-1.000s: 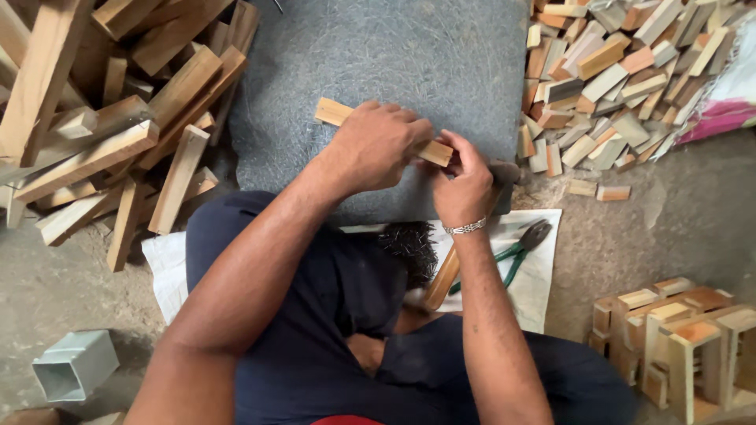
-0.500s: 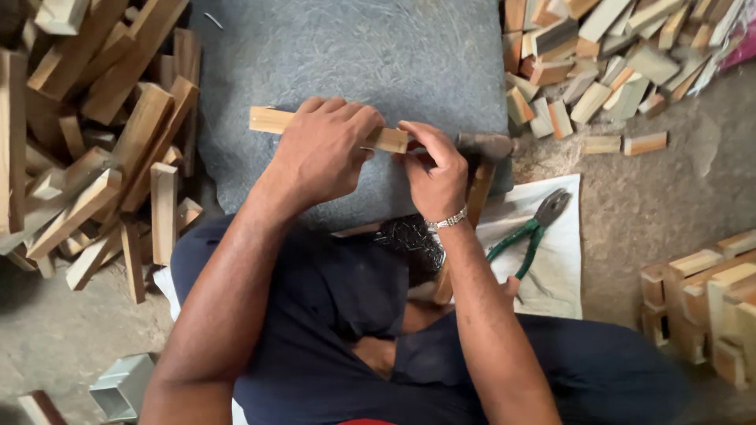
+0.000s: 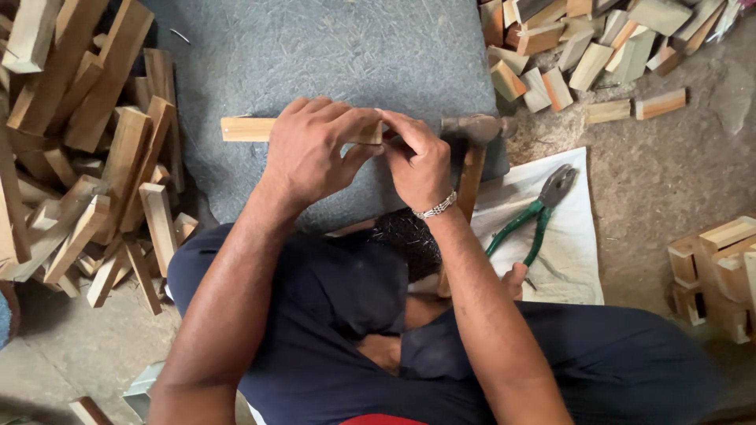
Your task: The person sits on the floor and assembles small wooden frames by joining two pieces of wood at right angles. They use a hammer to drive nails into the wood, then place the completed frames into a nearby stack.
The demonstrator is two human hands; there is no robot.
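A long light wooden strip [image 3: 246,129] lies across a grey stone slab [image 3: 331,55]. My left hand [image 3: 315,149] is clamped over the strip's middle, fingers curled on top. My right hand [image 3: 421,161], with a metal bracelet on the wrist, pinches at the strip's right end; whatever sits between its fingertips is hidden. A hammer [image 3: 474,145] with a wooden handle lies just right of my right hand, its head on the slab's edge.
Long wood offcuts [image 3: 94,157] are heaped on the left. Short blocks [image 3: 583,47] are piled at the top right. Green-handled pliers [image 3: 531,216] rest on a white sheet [image 3: 575,252]. Assembled wooden pieces [image 3: 717,267] stand at the right edge. My crossed legs fill the foreground.
The view has shifted, so the pile of short blocks sits higher and further right. My hands stay on the strip, and my right hand has closed in on its end.
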